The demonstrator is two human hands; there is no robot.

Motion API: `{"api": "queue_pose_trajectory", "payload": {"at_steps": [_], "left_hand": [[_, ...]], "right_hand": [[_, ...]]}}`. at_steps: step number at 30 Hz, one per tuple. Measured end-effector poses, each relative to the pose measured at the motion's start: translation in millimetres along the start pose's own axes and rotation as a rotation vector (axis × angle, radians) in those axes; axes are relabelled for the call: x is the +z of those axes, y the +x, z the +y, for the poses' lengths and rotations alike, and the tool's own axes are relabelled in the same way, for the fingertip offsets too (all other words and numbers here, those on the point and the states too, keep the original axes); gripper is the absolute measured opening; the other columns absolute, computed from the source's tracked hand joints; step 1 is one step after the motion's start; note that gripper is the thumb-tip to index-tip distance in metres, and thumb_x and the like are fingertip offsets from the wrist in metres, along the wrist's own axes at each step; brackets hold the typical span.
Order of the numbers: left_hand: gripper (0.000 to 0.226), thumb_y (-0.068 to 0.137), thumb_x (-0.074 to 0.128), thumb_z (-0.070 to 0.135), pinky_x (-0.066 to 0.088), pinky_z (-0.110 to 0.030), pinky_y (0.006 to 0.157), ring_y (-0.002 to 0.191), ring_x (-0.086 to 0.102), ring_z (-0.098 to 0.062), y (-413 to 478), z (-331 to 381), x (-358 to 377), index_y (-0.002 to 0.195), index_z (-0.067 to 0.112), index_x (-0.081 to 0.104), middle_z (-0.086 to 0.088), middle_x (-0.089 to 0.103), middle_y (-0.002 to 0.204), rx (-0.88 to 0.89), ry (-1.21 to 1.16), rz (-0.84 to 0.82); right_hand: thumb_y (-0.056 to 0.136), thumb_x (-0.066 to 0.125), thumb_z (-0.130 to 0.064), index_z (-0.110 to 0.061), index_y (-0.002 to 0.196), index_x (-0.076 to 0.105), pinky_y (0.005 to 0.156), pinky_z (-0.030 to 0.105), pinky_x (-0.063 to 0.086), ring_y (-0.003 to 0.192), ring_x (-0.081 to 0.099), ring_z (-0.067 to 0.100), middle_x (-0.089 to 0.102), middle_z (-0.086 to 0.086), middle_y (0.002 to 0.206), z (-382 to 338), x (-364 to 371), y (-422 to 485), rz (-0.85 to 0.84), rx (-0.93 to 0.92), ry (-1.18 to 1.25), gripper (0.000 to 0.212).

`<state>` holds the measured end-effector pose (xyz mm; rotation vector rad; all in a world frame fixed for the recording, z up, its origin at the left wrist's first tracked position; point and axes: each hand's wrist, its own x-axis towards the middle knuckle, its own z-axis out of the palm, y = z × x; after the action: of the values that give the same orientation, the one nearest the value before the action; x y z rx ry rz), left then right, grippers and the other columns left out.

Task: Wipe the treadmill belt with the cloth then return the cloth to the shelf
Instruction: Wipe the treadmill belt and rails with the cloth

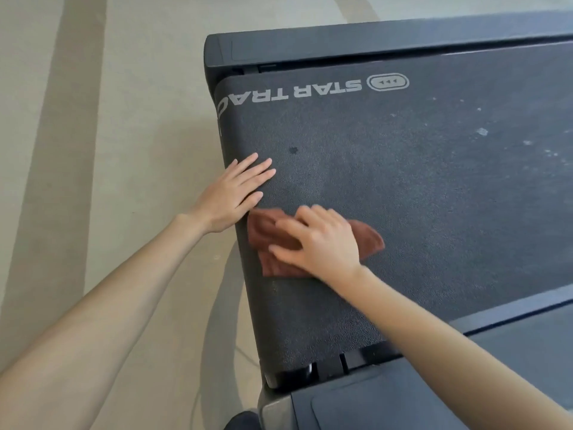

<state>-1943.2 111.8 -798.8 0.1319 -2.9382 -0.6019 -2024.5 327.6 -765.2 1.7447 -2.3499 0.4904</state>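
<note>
The dark textured treadmill belt [403, 181] fills the right of the head view, with a STAR TRAC logo near its far end. A crumpled brown cloth [369, 240] lies on the belt near its rear edge. My right hand [322, 240] lies on top of the cloth, fingers spread and slightly bent, pressing it down. My left hand [232, 190] rests flat on the belt's rear edge just left of the cloth, fingers straight. White specks and a dark spot mark the belt further in.
Grey side rails [372, 45] frame the belt at the top and at the lower right [511, 352]. Pale floor [93, 150] with darker stripes lies to the left, and a thin cable runs along it near the treadmill's rear corner.
</note>
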Motion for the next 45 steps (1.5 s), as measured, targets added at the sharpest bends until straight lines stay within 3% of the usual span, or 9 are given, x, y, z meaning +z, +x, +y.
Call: {"api": "queue_pose_trajectory", "payload": {"at_steps": [9,15,17,19,21,23,28,33,45], "left_hand": [[0.064,0.096,0.026,0.048,-0.003,-0.038,0.118,0.145,-0.006,-0.02,-25,61,9,0.149,0.015,0.015,-0.006,0.005,0.158,-0.174,0.145,-0.088],[0.077,0.088,0.013,0.059,0.001,-0.049,0.117,0.145,-0.002,-0.031,-37,152,44,0.148,0.012,0.016,-0.017,0.007,0.156,-0.3,0.231,-0.082],[0.076,0.089,0.016,0.058,0.007,-0.049,0.117,0.145,0.004,-0.033,-38,162,48,0.147,0.01,0.021,-0.019,0.012,0.155,-0.313,0.242,-0.061],[0.074,0.089,0.021,0.056,0.013,-0.051,0.116,0.144,0.011,-0.033,-39,164,48,0.146,0.008,0.028,-0.02,0.018,0.154,-0.307,0.241,-0.044],[0.073,0.089,0.025,0.054,0.016,-0.051,0.116,0.143,0.014,-0.034,-39,163,48,0.145,0.007,0.031,-0.02,0.02,0.153,-0.298,0.236,-0.037],[0.072,0.088,0.029,0.053,0.015,-0.05,0.115,0.143,0.015,-0.034,-39,162,49,0.144,0.007,0.033,-0.021,0.021,0.153,-0.289,0.239,-0.034],[0.072,0.087,0.033,0.053,0.017,-0.049,0.115,0.143,0.017,-0.033,-38,162,51,0.143,0.008,0.036,-0.02,0.024,0.152,-0.299,0.249,-0.025],[0.072,0.087,0.029,0.056,0.022,-0.05,0.114,0.142,0.021,-0.033,-38,163,49,0.143,0.01,0.037,-0.017,0.026,0.152,-0.319,0.253,-0.04],[0.074,0.086,0.027,0.055,0.018,-0.054,0.114,0.142,0.017,-0.035,-37,164,52,0.143,0.008,0.034,-0.02,0.025,0.152,-0.304,0.251,-0.028]], "right_hand": [[0.085,0.044,-0.065,-0.033,0.123,0.052,0.079,0.042,0.036,0.102,0.046,0.036,0.052,0.014,0.111,92,-21,5,-0.109,0.605,-0.238,0.05],[0.08,0.029,-0.077,-0.038,0.147,0.022,0.072,0.035,0.042,0.101,0.048,0.026,0.048,0.003,0.115,55,-65,-79,-0.253,0.499,-0.227,0.078],[0.079,0.027,-0.079,-0.037,0.147,0.023,0.068,0.033,0.046,0.107,0.049,0.022,0.047,0.0,0.121,56,-80,-98,-0.234,0.449,-0.143,0.08],[0.083,0.04,-0.073,-0.031,0.145,0.034,0.082,0.037,0.049,0.121,0.045,0.023,0.045,0.003,0.134,59,-88,-109,-0.16,0.329,-0.089,0.075],[0.085,0.051,-0.063,-0.025,0.141,0.044,0.106,0.042,0.035,0.136,0.033,0.029,0.039,0.008,0.146,60,-79,-108,-0.132,0.163,-0.063,0.068],[0.083,0.058,-0.057,-0.021,0.133,0.054,0.112,0.05,0.027,0.139,0.031,0.03,0.042,0.009,0.146,65,-59,-97,-0.123,0.087,-0.052,0.061],[0.082,0.062,-0.049,-0.02,0.107,0.069,0.103,0.048,0.04,0.116,0.054,0.027,0.062,0.006,0.115,93,-22,-63,0.097,0.157,-0.055,0.039],[0.084,0.059,-0.054,-0.024,0.109,0.067,0.073,0.038,0.052,0.111,0.051,0.026,0.06,0.004,0.112,128,-20,-2,0.055,0.395,-0.112,0.039],[0.085,0.058,-0.046,-0.027,0.108,0.069,0.089,0.029,0.045,0.109,0.052,0.022,0.059,0.002,0.111,41,-50,-152,0.145,0.41,-0.117,0.032]]}}
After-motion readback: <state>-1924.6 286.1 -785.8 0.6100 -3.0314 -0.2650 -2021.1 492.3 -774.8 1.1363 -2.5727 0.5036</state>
